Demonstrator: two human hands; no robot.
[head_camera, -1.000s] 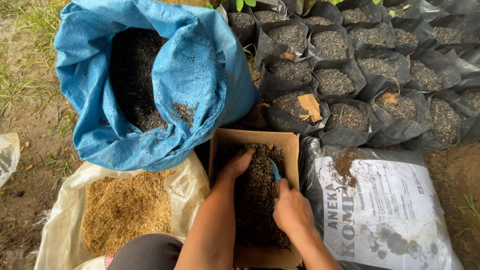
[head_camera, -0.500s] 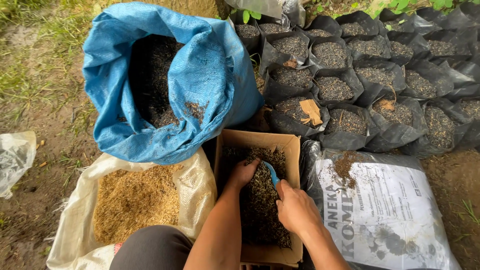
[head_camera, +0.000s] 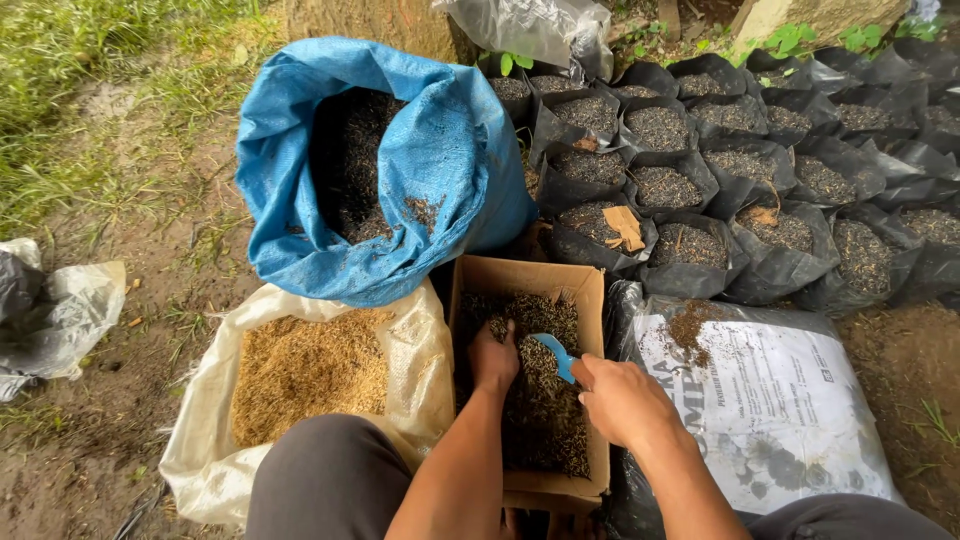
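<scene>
- My left hand (head_camera: 494, 358) is spread, fingers pressed into the mix (head_camera: 545, 420) in the box (head_camera: 520, 276).
- My right hand (head_camera: 622, 400) grips a blue scoop (head_camera: 556, 355).

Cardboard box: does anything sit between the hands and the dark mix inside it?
Nothing visible does. The left hand rests directly on the dark mix in the open-topped cardboard box, and the right hand holds a blue scoop just above it.

A flat white printed sack (head_camera: 770, 410) lies right of the brown cardboard box (head_camera: 590, 300), touching it.
</scene>
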